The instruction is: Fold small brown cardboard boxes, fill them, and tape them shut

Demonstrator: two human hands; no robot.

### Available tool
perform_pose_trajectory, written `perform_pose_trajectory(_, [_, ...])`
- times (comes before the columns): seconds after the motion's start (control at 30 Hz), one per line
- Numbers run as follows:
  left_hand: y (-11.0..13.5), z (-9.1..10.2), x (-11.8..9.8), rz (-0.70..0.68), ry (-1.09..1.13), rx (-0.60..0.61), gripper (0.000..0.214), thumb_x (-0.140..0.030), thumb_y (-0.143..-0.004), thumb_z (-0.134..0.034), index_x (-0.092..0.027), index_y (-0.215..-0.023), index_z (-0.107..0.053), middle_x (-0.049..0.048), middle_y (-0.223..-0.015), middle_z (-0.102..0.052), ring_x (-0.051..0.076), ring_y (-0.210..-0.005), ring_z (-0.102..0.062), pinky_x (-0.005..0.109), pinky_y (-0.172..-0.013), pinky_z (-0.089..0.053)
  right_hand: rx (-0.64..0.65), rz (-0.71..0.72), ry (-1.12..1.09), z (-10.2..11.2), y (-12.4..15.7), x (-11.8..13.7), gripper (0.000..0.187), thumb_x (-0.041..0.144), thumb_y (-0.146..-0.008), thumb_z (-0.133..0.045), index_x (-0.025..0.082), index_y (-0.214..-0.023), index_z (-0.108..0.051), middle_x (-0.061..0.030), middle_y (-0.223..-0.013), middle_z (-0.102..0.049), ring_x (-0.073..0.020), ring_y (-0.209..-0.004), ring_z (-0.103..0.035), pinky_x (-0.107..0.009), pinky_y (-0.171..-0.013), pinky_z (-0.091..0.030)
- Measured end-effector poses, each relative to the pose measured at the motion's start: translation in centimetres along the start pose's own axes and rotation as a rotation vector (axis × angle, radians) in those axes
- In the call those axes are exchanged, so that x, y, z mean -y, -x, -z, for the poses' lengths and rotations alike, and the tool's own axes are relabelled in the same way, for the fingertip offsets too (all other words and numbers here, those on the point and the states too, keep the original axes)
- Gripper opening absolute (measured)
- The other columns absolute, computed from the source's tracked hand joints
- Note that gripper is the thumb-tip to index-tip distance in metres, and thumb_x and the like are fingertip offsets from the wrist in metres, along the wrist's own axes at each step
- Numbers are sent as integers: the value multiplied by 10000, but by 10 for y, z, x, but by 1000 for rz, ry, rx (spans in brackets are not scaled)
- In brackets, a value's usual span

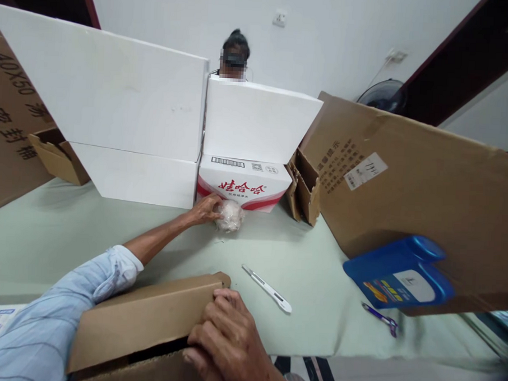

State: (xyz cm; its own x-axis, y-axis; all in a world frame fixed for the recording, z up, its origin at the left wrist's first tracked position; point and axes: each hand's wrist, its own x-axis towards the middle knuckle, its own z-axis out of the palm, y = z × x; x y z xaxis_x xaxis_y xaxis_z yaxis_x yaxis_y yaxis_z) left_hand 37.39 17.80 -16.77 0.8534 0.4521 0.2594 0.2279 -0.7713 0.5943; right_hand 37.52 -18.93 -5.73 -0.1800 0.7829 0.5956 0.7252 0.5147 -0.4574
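Note:
My left hand point(206, 210) reaches across the table and has its fingers closed on a crumpled ball of clear plastic point(231, 216), which rests on the cloth against a white and red carton point(246, 184). Close to me, my right hand point(231, 335) grips the upper right edge of a brown cardboard box point(147, 315), fingers curled over it. That box has a dark gap along its near side; its inside is mostly hidden. Between the hands and to the right lies a white utility knife point(266, 288) on the green tablecloth point(313, 272).
White boards point(136, 95) stand along the back, with a person point(235, 52) partly visible behind. At right, a blue bottle point(397, 272) and a purple pen-like tool point(381, 318) lie near a large cardboard panel point(406, 180). Small brown boxes point(308, 187) stand beside the carton.

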Motion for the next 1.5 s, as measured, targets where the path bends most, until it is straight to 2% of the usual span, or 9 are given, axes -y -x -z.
perform_pose_trajectory(0.13, [-1, 1, -1, -11, -3, -4, 375, -391, -1062, -734, -170, -1361, -683, 115, -1360, -707, 269, -1160, -729, 487, -985, -646, -46, -309, -81, 34, -22, -41, 289, 307, -1041, -632, 478, -1269, -683, -16, -1144, -759, -270, -1081, -750, -478, -897, -681])
perform_pose_trajectory(0.2, [-1, 1, -3, -8, 0, -17, 372, -391, -1062, -734, -169, -1356, -685, 114, -1355, -709, 267, -1155, -730, 483, -980, -647, -104, -408, 68, 38, -41, -90, 426, 365, -998, -706, 356, -1420, -646, -91, -1408, -687, -328, -1366, -644, -576, -1165, -564])
perform_pose_trajectory(0.27, [1, 0, -7, -5, 3, -31, 369, -391, -1061, -735, -167, -1350, -687, 113, -1348, -711, 266, -1149, -731, 481, -976, -648, -60, -537, 185, 28, -59, -146, 774, 421, -887, -837, 258, -1580, -532, -169, -1617, -534, -397, -1558, -468, -634, -1279, -435])
perform_pose_trajectory(0.33, [3, -1, -10, -3, 6, -42, 367, -392, -1061, -736, -167, -1346, -688, 112, -1345, -712, 266, -1150, -731, 482, -979, -647, 15, -680, 234, 9, -71, -195, 1031, 444, -779, -939, 256, -1658, -434, -192, -1697, -426, -430, -1602, -393, -645, -1271, -432])
perform_pose_trajectory(0.47, [9, -6, -13, 10, 8, -58, 367, -392, -1061, -735, -168, -1349, -688, 113, -1352, -710, 268, -1159, -728, 488, -988, -643, 24, -651, 219, -34, -76, -245, 991, 502, -808, -923, 266, -1649, -454, -197, -1675, -452, -428, -1557, -443, -634, -1236, -461])
perform_pose_trajectory(0.97, [3, -26, 17, 72, 363, -62, 359, -387, -1066, -731, -166, -1346, -688, 109, -1327, -719, 256, -1122, -739, 465, -955, -656, -152, -526, 153, -57, -56, -281, 498, 374, -1051, -622, 198, -1517, -644, -169, -1529, -606, -320, -1442, -539, -514, -1268, -428])
perform_pose_trajectory(1.2, [0, -34, 29, 168, 544, -58, 372, -386, -1067, -729, -167, -1364, -679, 111, -1334, -716, 254, -1115, -741, 459, -943, -661, -152, -503, 110, -58, -58, -288, 467, 385, -1025, -656, 244, -1467, -700, -127, -1524, -637, -315, -1438, -553, -518, -1276, -420])
perform_pose_trajectory(1.37, [-4, -30, 18, 211, 566, -52, 378, -387, -1069, -727, -169, -1373, -676, 114, -1347, -711, 259, -1128, -739, 465, -951, -659, -123, -521, 101, -55, -58, -289, 483, 406, -1030, -649, 245, -1483, -702, -127, -1551, -633, -308, -1463, -556, -507, -1283, -420])
perform_pose_trajectory(1.5, [0, -6, -8, 199, 541, -41, 382, -393, -1073, -720, -171, -1380, -672, 116, -1361, -705, 263, -1141, -736, 473, -962, -656, -105, -560, 108, -55, -63, -282, 521, 433, -1051, -610, 224, -1524, -669, -154, -1618, -589, -335, -1528, -519, -555, -1309, -389])
